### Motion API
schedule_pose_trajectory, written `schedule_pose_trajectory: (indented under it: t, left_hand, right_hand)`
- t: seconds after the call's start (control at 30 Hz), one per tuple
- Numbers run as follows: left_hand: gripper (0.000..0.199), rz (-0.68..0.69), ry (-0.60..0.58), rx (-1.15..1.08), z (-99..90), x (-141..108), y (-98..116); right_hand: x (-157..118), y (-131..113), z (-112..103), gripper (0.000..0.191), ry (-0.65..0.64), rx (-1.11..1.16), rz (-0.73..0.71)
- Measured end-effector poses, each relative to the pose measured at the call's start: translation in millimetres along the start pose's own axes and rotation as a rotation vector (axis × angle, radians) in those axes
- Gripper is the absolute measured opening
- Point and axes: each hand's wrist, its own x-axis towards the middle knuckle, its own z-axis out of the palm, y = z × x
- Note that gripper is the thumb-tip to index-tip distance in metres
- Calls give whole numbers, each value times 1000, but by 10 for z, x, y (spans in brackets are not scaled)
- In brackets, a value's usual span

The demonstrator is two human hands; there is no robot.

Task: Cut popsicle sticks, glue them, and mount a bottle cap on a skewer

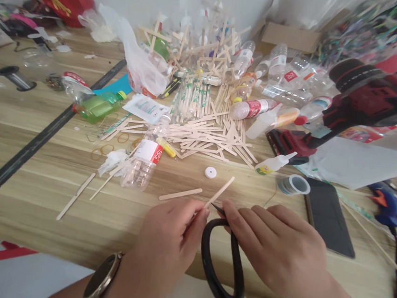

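Observation:
My left hand, with a watch on the wrist, pinches the lower end of a wooden craft stick between thumb and fingers. The stick slants up and to the right over the table. My right hand is closed around a pair of scissors near the pivot, and a black handle loop hangs below it. The dark blade tip points left, close to the stick; I cannot tell if it touches. Just beyond my hands, another craft stick and a round white cap lie on the table.
Behind lies a pile of craft sticks. A clear bottle and a green bottle stand or lie left. To the right are a glue bottle, a phone, a red power drill and a blue glue gun.

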Motion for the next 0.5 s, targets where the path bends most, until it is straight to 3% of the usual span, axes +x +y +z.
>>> schedule_pose_trajectory:
  t: [0.2,0.5]
  left_hand:
    - [24,14,-1,29,-24,18,30]
    - [20,77,-72,28,-67,8,69]
  right_hand:
    - [36,28,-35,33,4,-61,-49]
    - [106,159,-90,33,-32,-95,-242]
